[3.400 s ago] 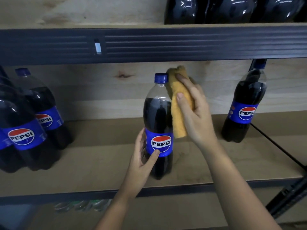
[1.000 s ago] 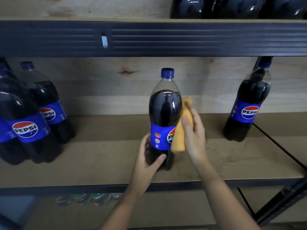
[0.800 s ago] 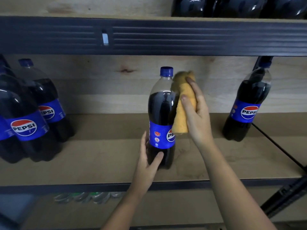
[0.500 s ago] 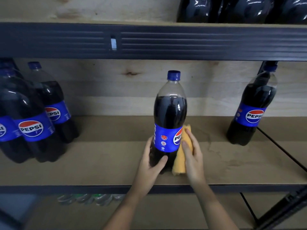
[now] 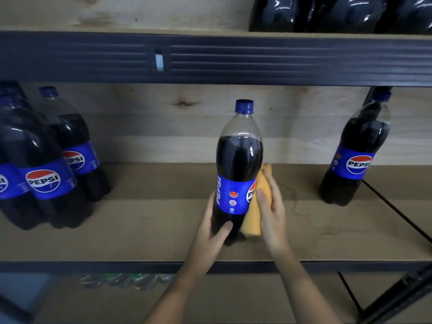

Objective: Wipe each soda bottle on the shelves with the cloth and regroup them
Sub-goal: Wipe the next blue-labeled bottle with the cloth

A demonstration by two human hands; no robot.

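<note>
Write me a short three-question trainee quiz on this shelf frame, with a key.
1. True or false: the orange cloth lies against the centre bottle's right side.
2. Which hand steadies that bottle near its base?
3. The lone bottle at far right is: A) lying down, B) upright, C) held.

Key: 1 true; 2 the left, its grip curled round the bottle, while the right hand presses the cloth; 3 B.
</note>
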